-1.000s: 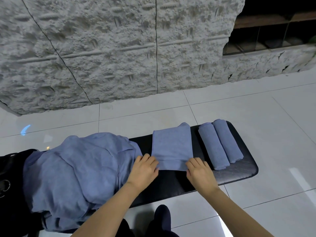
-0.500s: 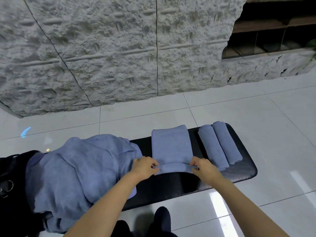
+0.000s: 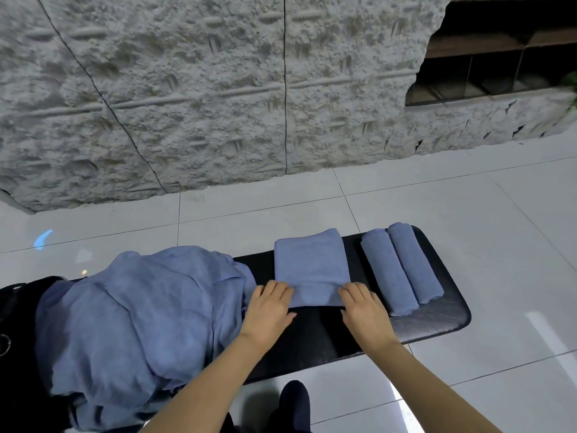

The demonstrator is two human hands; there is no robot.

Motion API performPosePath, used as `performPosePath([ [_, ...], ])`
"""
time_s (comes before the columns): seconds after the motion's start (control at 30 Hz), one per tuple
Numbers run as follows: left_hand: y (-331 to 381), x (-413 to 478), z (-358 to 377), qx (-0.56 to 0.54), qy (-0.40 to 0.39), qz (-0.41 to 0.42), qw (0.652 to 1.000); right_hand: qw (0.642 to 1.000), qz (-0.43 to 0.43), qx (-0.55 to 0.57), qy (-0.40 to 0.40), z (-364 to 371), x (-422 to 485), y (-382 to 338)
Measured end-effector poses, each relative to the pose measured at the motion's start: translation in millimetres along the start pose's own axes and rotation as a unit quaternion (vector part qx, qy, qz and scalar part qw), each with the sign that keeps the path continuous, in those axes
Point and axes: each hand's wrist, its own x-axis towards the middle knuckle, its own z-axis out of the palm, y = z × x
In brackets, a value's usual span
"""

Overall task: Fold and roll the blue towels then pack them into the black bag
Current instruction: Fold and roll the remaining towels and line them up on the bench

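**Rolling the third blue towel on the padded counter**

Head view, looking forward and down. At centre frame a folded towel lies flat on the black padded counter, its near edge turned over into the first turn of a roll. The left hand and right hand sit at the two ends of that turned edge, fingers laid over the cloth and pressing it down, palms low, neither hand closed into a fist. Right of centre, two rolled towels lie side by side and touching, just beside the folded one but apart from it. At lower left a loose heap of unfolded blue towels covers that end of the counter; its number cannot be told. The black bag shows only as a dark edge at the far left, partly under the heap, and no towel is seen inside it.

Judged progress: two towels finished, one partly rolled, the heap untouched, packing not begun; the task is at an early stage.

Surroundings: pale glossy floor tiles around the counter, a rough grey stone wall across the upper frame, and a dark recessed shelf opening at upper right
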Motion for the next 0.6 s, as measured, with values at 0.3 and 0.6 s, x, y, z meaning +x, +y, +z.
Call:
performPosePath([
  [0.3,-8.2,8.2,-18.4,-0.042,-0.073,-0.032,0.996,0.994,0.048,0.041,-0.091,-17.3,13.8,3.5],
  [0.6,-9.8,33.5,-25.4,-0.174,-0.109,-0.193,0.96,0.984,0.088,0.111,-0.111,-20.6,33.8,15.8],
])
